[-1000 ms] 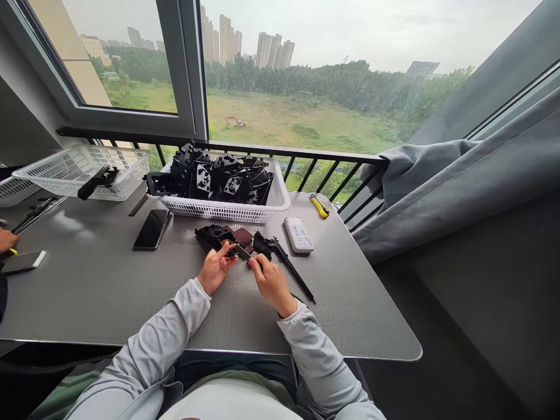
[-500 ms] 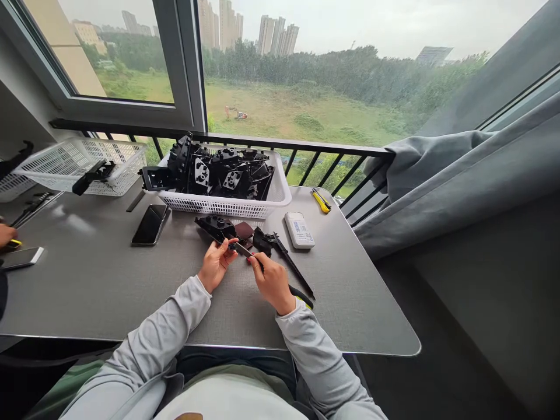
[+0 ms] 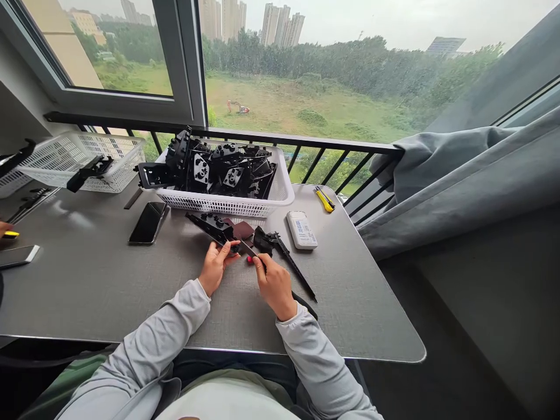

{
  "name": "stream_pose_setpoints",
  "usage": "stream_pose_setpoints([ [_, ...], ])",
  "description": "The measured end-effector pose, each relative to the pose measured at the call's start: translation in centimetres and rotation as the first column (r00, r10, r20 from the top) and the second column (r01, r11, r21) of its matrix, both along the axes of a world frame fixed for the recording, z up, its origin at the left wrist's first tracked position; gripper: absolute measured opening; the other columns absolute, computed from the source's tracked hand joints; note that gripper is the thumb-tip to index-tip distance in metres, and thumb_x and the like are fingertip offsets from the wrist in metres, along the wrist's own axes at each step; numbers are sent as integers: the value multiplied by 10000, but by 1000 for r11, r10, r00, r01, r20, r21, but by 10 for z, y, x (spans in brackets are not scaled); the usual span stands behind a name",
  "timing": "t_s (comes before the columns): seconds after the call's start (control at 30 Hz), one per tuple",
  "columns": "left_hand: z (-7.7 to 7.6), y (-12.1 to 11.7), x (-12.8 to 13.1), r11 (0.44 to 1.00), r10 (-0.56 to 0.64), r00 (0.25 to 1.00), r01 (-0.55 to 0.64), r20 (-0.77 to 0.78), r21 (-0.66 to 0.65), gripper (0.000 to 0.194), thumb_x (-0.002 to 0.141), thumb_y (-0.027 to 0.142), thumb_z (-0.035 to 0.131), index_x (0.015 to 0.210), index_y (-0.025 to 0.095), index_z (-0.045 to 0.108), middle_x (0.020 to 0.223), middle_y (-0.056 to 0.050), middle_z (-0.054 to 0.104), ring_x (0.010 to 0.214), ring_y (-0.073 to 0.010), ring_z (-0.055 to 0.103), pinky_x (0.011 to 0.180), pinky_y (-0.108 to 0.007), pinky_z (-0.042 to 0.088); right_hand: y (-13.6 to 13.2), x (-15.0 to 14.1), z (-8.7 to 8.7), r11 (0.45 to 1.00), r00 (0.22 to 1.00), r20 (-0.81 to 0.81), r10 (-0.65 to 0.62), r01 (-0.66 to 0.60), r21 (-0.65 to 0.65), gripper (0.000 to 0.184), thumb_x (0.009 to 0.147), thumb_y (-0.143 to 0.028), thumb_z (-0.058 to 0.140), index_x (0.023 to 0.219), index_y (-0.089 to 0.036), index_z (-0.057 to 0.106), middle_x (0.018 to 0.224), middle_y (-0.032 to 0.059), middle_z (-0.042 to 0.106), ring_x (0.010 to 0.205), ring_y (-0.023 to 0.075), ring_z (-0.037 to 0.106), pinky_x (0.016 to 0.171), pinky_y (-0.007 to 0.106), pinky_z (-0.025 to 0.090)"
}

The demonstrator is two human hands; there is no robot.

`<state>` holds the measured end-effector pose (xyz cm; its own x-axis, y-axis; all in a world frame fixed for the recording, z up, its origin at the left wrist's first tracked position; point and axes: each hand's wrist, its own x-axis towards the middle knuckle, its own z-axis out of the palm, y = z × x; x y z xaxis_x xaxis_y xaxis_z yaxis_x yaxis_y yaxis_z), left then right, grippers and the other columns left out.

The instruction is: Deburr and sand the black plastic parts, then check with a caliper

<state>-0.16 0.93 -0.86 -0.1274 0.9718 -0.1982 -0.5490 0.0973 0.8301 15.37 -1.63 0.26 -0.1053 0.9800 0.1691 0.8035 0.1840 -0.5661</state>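
My left hand [image 3: 213,267] is closed on the near end of a black plastic part [image 3: 214,226], which slants up and to the left. My right hand [image 3: 276,287] grips a thin, flat grey blade-like tool [image 3: 248,249]. The tip of this tool meets the part by my left fingertips; the exact contact is too small to make out. Behind the fingers lie dark red sheets [image 3: 243,229]. A black caliper [image 3: 292,265] rests right of the tool, next to a crumpled black piece [image 3: 262,240]. A curved black handle [image 3: 306,304] shows partly beside my right wrist.
A white basket [image 3: 219,204] full of black plastic parts stands at the back. Another white basket [image 3: 118,178] is at the left. Around lie a phone [image 3: 149,223], a white case [image 3: 301,230] and a yellow cutter [image 3: 324,200]. Another person's hand [image 3: 5,228] shows at far left.
The black part's far end has swung slightly up and left in my left hand. The tool stays against it. The whole view has shifted a little.
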Motion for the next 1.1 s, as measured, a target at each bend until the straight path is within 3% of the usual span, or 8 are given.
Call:
stream_pose_setpoints([
  [0.3, 8, -3, -3, 999, 45, 999, -45, -11, -13, 520, 628, 297, 855, 1034, 191, 548, 911, -9, 730, 703, -115, 661, 687, -265, 565, 1, 4, -1, 999, 983, -183, 1, -8, -36, 287, 925, -369, 473, 1098, -193, 619, 948, 93, 724, 799, 230, 664, 676, 304, 455],
  [0.53, 11, -5, -4, 997, 79, 997, -79, 26, -10, 451, 636, 344, 856, 961, 174, 595, 923, -25, 737, 717, -102, 657, 704, -242, 572, 4, 11, 5, 999, 894, -445, -49, 35, -40, 250, 854, -408, 545, 962, -196, 620, 833, 73, 666, 733, 208, 594, 695, 329, 449],
  [0.63, 11, -4, -5, 996, 86, 995, -86, 47, 5, 464, 657, 382, 844, 992, 168, 605, 965, -56, 744, 787, -127, 680, 728, -244, 568, 7, 19, 17, 994, 743, -660, -109, 63, -93, 273, 806, -454, 627, 939, -219, 587, 673, -4, 555, 570, 150, 481, 550, 286, 394],
  [0.73, 10, -4, -6, 992, 123, 992, -124, 40, 20, 619, 689, 390, 825, 1212, 199, 556, 997, -62, 746, 802, -136, 691, 745, -252, 561, 8, 23, 34, 969, 443, -879, -178, -76, -234, 326, 802, -509, 649, 969, -248, 547, 611, -68, 425, 428, 82, 279, 399, 231, 238],
  [0.8, 10, -5, -5, 986, 162, 987, -162, 25, 27, 814, 712, 383, 812, 1407, 271, 402, 969, -32, 751, 761, -127, 692, 754, -261, 561, 8, 21, 41, 923, 276, -933, -230, -241, -299, 323, 818, -514, 639, 972, -246, 548, 604, -83, 394, 405, 58, 196, 364, 207, 169],
  [0.87, 9, -6, -5, 982, 183, 983, -183, 15, 36, 858, 720, 390, 805, 1447, 321, 355, 935, -9, 750, 742, -122, 691, 760, -265, 562, 6, 15, 42, 832, 206, -935, -290, -428, -353, 341, 806, -516, 657, 958, -229, 554, 566, -100, 362, 392, 45, 158, 345, 186, 146],
  [0.97, 7, -7, -4, 984, 168, 986, -168, 6, 58, 471, 719, 425, 791, 1131, 241, 657, 965, -31, 738, 755, -123, 679, 761, -256, 563, 4, 2, 33, 673, 213, -908, -360, -615, -411, 398, 771, -542, 691, 941, -215, 541, 496, -125, 320, 371, 40, 154, 327, 163, 148],
  [1.1, 4, -8, -2, 989, 139, 990, -139, 7, 39, 250, 757, 419, 749, 826, 180, 718, 1017, -47, 721, 745, -115, 646, 766, -266, 556, 0, -13, 18, 575, 258, -877, -406, -674, -464, 443, 762, -571, 696, 964, -216, 525, 472, -137, 339, 361, 33, 147, 319, 143, 155],
])
